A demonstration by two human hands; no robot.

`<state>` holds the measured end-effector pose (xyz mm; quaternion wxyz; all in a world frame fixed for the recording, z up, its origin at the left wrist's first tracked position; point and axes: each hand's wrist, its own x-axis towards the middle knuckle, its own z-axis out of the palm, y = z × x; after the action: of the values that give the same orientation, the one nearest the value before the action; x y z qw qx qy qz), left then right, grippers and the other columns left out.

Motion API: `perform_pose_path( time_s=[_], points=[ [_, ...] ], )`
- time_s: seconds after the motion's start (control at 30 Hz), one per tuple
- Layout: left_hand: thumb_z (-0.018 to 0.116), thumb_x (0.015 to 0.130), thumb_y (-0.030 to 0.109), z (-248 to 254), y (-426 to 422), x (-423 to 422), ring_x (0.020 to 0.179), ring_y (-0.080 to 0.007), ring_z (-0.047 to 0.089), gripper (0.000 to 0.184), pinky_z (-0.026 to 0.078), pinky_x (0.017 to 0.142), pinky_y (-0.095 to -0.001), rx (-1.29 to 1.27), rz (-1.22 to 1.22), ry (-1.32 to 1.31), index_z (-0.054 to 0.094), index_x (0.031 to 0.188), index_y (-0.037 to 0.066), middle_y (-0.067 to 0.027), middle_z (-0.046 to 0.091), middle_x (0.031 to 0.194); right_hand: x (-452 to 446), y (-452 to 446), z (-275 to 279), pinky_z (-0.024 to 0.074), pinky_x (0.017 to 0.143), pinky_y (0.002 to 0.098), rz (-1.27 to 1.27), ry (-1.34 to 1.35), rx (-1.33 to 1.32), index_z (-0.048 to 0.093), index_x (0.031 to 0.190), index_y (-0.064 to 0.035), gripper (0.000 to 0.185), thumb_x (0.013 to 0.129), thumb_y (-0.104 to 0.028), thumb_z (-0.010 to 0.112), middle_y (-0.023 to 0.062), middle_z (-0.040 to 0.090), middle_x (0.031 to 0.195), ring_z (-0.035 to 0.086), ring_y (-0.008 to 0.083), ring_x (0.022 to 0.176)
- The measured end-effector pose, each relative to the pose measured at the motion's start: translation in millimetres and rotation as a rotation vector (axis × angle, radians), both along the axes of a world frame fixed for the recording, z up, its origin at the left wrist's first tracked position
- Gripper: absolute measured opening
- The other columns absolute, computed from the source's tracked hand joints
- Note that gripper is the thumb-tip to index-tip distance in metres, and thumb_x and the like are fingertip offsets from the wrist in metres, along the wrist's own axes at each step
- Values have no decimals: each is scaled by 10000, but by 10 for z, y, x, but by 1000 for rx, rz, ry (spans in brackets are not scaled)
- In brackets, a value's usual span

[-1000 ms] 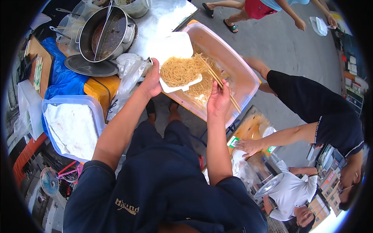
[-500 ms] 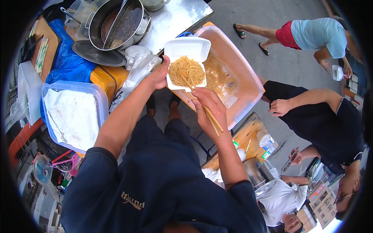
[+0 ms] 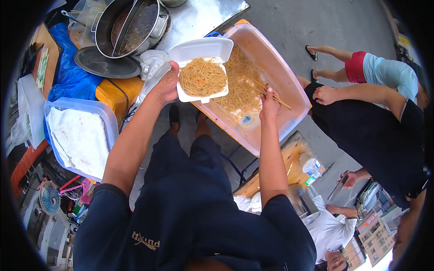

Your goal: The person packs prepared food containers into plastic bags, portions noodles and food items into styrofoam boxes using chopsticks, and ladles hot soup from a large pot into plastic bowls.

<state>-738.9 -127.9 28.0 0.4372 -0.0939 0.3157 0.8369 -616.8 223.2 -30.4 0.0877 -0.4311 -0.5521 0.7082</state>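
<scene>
Noodle tub (image 3: 281, 74), pot (image 3: 155, 37) and pavement (image 3: 325, 27) show a street-food stall.

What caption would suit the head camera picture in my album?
Left hand holding an open white box of noodles, right hand holding chopsticks at a noodle tub.

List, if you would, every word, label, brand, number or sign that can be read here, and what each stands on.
"PUMA" (likely reading; upside down and not sharp): gold logo on the wearer's navy shirt.
Too small to read: green-and-white label on the wooden table.
Too blurred to read: red sign on the building.
I can read no other text.
</scene>
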Motion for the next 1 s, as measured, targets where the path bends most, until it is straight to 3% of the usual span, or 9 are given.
perform_pose_path(
  time_s=[0.13,0.2,0.23,0.33,0.53,0.77,0.87,0.97,1.0],
  points=[
    [638,665,827,137,-122,81,1356,-274,513,1214,462,1114,-447,-99,50,21,350,1515,9,-151,497,1487,-265,-34,-1147,551,826,278,-183,-48,-41,601,1147,-50,184,1021,-182,621,53,661,1062,639,159,945],
    [631,681,820,153,-186,126,1358,-274,510,1196,462,1112,-449,-115,57,20,344,1521,19,-146,497,1490,-354,-64,-1509,534,798,301,-336,-147,-261,580,1166,-43,164,1027,-129,590,92,640,1041,620,171,875],
    [609,684,830,188,-205,147,1362,-273,504,1203,457,1117,-449,-155,77,33,335,1525,16,-149,483,1498,-367,-64,-1669,605,774,295,-378,-141,-295,588,1090,-37,127,1027,-147,579,87,653,1000,664,211,879],
    [588,697,834,244,-258,183,1370,-270,491,1195,446,1127,-448,-180,98,37,327,1528,16,-148,467,1509,-357,-88,-1646,635,844,348,-499,-113,-489,573,1090,0,124,1015,-99,568,116,652,1005,683,254,911],
    [657,680,801,304,-282,208,1358,-278,510,1194,454,1120,-449,-146,154,56,336,1522,18,-139,490,1496,12,-19,-730,620,940,404,-396,177,-646,603,1032,39,88,995,-33,567,149,682,1015,694,285,970],
    [613,742,775,257,-258,169,1370,-270,497,1120,445,1129,-456,6,81,68,334,1525,24,-145,477,1505,144,-436,1271,602,968,380,-135,380,-497,642,1008,24,110,999,-79,605,131,698,1044,697,265,1017],
    [596,740,792,161,-185,192,1375,-272,495,1130,441,1133,-454,61,71,43,337,1526,22,-150,476,1507,187,-844,1908,590,927,336,73,479,-295,652,1059,7,144,1005,-124,625,117,677,1076,684,213,974],
    [608,687,834,292,-73,236,1380,-272,492,1198,434,1139,-441,55,49,53,343,1519,13,-150,480,1505,317,-995,2200,517,938,330,651,305,503,666,1145,15,232,1022,-176,622,106,639,1101,630,185,1041],
    [595,694,839,322,-45,241,1380,-272,491,1194,431,1142,-441,79,42,59,346,1518,12,-150,480,1505,385,-1004,2265,517,938,330,646,304,515,666,1145,15,232,1022,-176,622,106,639,1101,630,185,1041]
  ],
)
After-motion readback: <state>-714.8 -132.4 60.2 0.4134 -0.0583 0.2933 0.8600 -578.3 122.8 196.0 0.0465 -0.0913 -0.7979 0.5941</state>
